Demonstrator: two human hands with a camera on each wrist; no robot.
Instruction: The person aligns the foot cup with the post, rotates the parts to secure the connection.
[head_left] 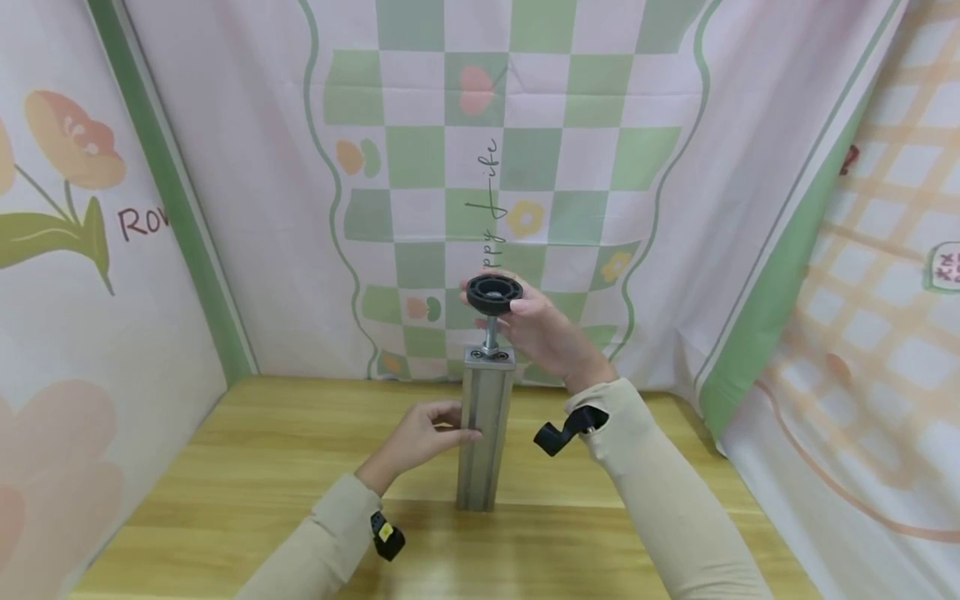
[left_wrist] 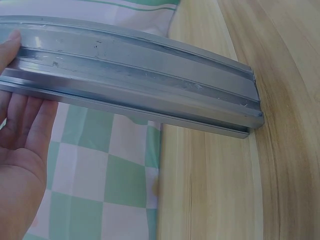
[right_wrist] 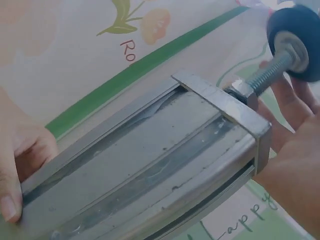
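An aluminium profile (head_left: 483,442) stands upright on the wooden table, its grooved sides also filling much of the left wrist view. My left hand (head_left: 420,433) grips it about midway up, thumb on one face and fingers (left_wrist: 40,125) at the other side. Out of the end plate (right_wrist: 225,105) on top rises a threaded rod (right_wrist: 272,72) with a nut at its base. That rod carries a black round levelling foot (head_left: 494,293), facing up. My right hand (head_left: 551,333) holds this foot at its rim, thumb at the near right, fingers reaching round behind.
The wooden table (head_left: 300,467) runs back to a curtain (head_left: 480,167) with green and white checks. Printed cloth walls (head_left: 60,350) close in the left and right sides. A black wrist mount (head_left: 570,429) juts from the right sleeve, another (head_left: 387,537) from the left.
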